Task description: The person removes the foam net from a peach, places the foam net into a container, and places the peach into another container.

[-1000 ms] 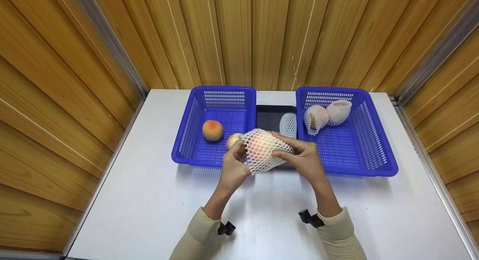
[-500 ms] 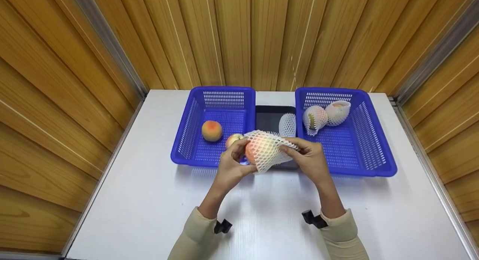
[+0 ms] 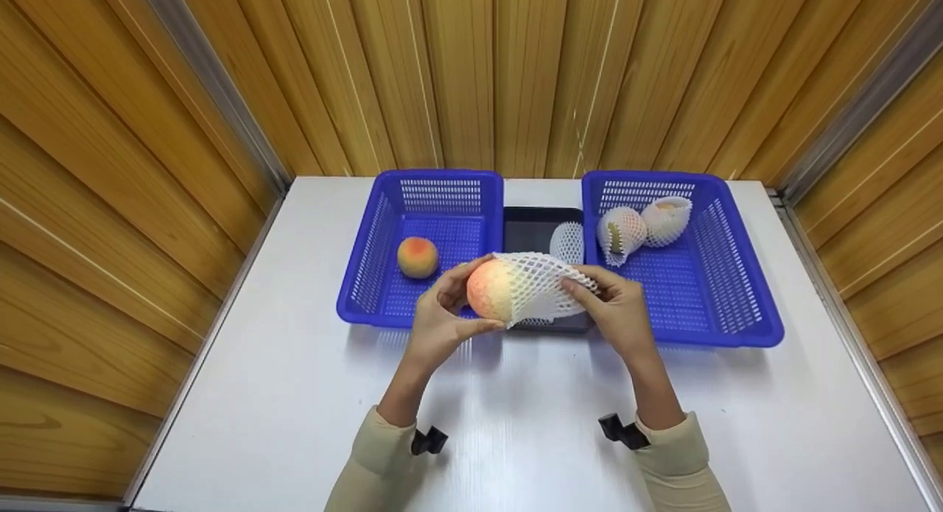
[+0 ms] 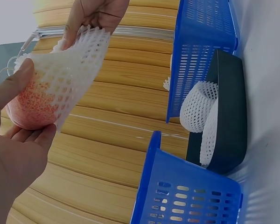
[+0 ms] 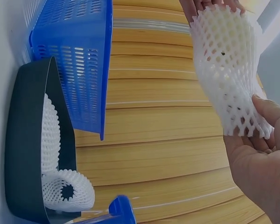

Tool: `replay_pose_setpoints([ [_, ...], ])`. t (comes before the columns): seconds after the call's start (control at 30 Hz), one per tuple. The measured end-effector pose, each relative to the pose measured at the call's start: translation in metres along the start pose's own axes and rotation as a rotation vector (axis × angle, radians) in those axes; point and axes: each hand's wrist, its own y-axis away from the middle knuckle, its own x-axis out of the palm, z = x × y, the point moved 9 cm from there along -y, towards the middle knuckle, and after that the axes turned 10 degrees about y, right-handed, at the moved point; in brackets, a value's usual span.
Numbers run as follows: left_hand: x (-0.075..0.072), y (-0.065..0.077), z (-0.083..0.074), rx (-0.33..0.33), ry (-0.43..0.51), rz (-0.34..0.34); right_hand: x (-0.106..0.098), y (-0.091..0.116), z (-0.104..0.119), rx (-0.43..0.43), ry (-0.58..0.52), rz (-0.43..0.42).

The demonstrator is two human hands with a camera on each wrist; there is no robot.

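Observation:
Above the table, my left hand (image 3: 435, 324) grips a red-and-yellow peach (image 3: 488, 289) by its bare left end. A white foam net sleeve (image 3: 544, 287) covers the peach's right part and extends beyond it. My right hand (image 3: 617, 313) pinches the narrow right end of that sleeve between thumb and fingers. In the left wrist view, the left thumb and fingertips lie on either side of the peach (image 4: 35, 105), at the sleeve's edge. The right wrist view shows the sleeve (image 5: 226, 70) stretched between both hands.
A blue basket (image 3: 361, 265) on the left holds a bare peach (image 3: 418, 258). The right blue basket (image 3: 759, 298) holds two net-wrapped fruits (image 3: 667, 221). Between them a black tray (image 3: 527, 228) contains foam net sleeves (image 3: 567, 243). Wooden panels (image 3: 530, 77) surround the white table (image 3: 280, 394).
The left hand has shifted left with the peach while the right hand has moved slightly right. More of the peach now shows out of the sleeve, which is stretched longer between the hands.

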Motion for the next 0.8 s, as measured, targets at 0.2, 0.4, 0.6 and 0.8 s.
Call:
replay_pose_setpoints([
  [0.2, -0.016, -0.002, -0.001, -0.04, -0.034, -0.039, -0.012, -0.001, -0.005, 0.033, -0.004, -0.035],
  [0.4, -0.036, -0.006, 0.004, -0.113, -0.095, -0.091, -0.023, -0.003, -0.005, 0.0, 0.018, -0.084],
  [0.6, -0.056, -0.009, 0.005, -0.131, -0.147, -0.132, -0.025, -0.005, -0.011, 0.02, 0.033, -0.079],
  [0.8, -0.073, -0.013, -0.002, -0.111, -0.23, -0.143, -0.021, -0.005, -0.019, 0.053, 0.087, -0.04],
])
